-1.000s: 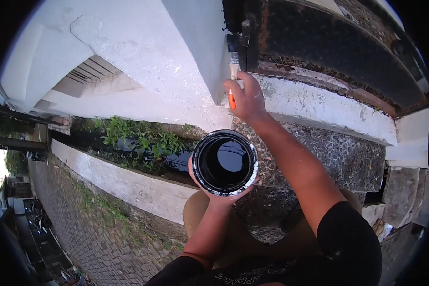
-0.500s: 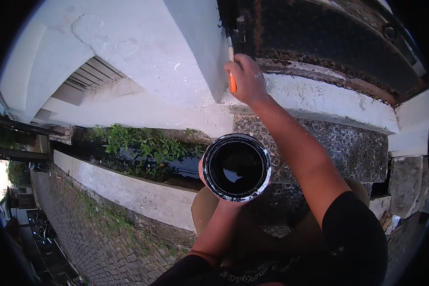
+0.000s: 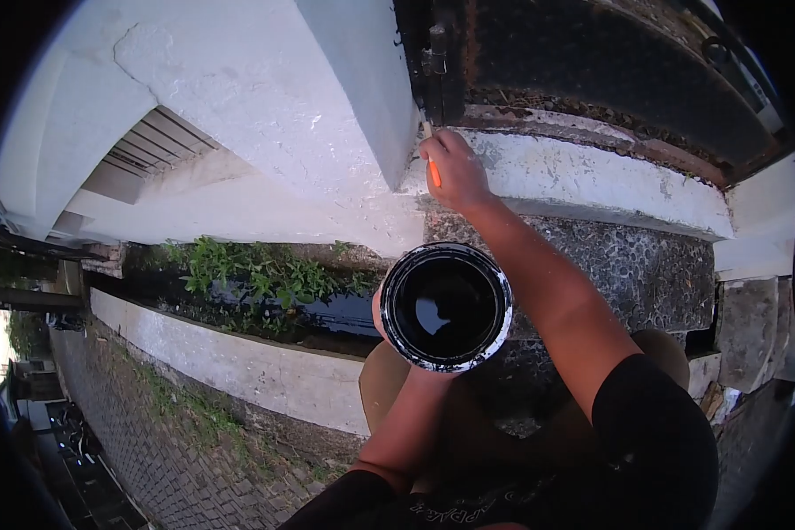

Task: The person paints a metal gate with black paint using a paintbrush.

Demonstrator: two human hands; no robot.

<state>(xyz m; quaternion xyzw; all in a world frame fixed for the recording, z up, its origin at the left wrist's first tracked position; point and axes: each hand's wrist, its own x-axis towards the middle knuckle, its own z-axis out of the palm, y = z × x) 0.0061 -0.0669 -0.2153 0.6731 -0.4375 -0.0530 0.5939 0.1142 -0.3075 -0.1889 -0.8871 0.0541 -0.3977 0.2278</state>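
My right hand (image 3: 458, 170) grips a paintbrush (image 3: 434, 172) by its handle, which is orange at the end and pale wood nearer the bristles. Its tip meets the lower part of a black metal gate post (image 3: 435, 88), right beside the white wall. Under my chest, my left hand (image 3: 377, 311) holds up an open paint can (image 3: 503, 320) with dark, glossy paint inside and a smeared rim. Most of that hand is hidden beneath the can; some fingers show at its left side.
A white wall (image 3: 230, 79) rises at the left. Beyond the white step (image 3: 583, 172) stands a dark gate panel (image 3: 583, 53). Green plants (image 3: 256, 274) grow in a water channel at left, bordered by a pale kerb (image 3: 230, 353) and a paved lane (image 3: 141, 397).
My right hand has brought the brush lower along the post, towards its base. The can sits slightly further right in view, still in my left hand.
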